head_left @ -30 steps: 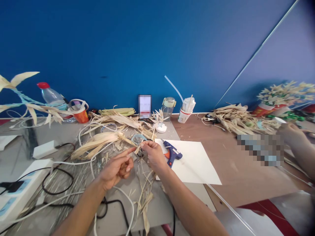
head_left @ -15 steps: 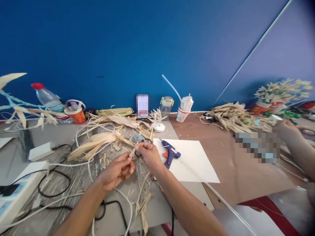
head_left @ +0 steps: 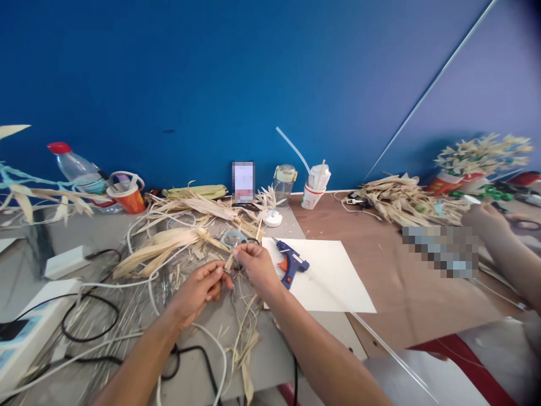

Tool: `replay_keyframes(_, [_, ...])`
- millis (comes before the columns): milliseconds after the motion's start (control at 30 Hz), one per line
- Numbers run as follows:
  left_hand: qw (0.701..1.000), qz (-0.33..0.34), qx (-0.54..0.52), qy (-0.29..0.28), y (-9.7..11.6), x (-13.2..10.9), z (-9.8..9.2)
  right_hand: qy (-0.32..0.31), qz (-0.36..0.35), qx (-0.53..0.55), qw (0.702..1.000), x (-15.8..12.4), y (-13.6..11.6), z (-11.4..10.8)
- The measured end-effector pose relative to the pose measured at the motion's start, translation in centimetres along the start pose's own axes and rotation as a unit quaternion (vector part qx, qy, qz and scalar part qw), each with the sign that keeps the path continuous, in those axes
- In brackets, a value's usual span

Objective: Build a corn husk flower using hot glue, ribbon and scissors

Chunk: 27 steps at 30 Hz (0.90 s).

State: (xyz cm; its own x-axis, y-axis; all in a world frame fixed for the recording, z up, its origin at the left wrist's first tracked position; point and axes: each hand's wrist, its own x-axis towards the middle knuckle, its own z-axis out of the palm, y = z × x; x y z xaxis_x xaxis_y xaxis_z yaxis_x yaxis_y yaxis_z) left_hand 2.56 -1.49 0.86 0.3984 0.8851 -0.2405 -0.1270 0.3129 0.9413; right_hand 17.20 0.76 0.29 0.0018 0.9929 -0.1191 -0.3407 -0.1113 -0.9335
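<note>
My left hand (head_left: 198,287) and my right hand (head_left: 253,265) meet above the grey table, both pinching a small strip of dried corn husk (head_left: 229,261) between fingertips. The fingers of both hands are curled closed on it. Under and behind my hands lies a heap of dried husks (head_left: 177,239) and thin shreds. A blue glue gun (head_left: 291,263) rests just right of my right hand on a white sheet of paper (head_left: 329,279).
A power strip (head_left: 21,332), black and white cables (head_left: 84,321), an orange cup (head_left: 127,197), a red-capped bottle (head_left: 76,166), a jar (head_left: 284,181) and a paper cup (head_left: 315,189) stand around. Another person's hand (head_left: 486,223) works at the right by more husks (head_left: 401,200).
My left forefinger, stretched out a second ago, has curled in and pinched the husk strip together with my right hand. The view has drifted slightly.
</note>
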Motion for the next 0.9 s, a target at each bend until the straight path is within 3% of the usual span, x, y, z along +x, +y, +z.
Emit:
replay_keyframes(200, [0.999,-0.015,-0.048,-0.019,0.43,-0.51,0.03,0.023,-0.015,-0.006,1.0,-0.24,-0.7,0.07])
replay_keyframes(533, [0.995,-0.025,-0.09,-0.027,0.62,-0.37,0.36,-0.037,-0.019,0.009,0.999,-0.6,-0.29,0.56])
replay_keyframes(767, [0.995,-0.024,-0.094,-0.022,0.9,-0.44,0.37,-0.014,-0.117,-0.103,0.988,-0.44,-0.01,0.4])
replay_keyframes(900, [0.995,-0.023,-0.09,-0.023,0.8,-0.4,0.26,-0.02,-0.104,-0.118,0.987,-0.54,0.2,0.53])
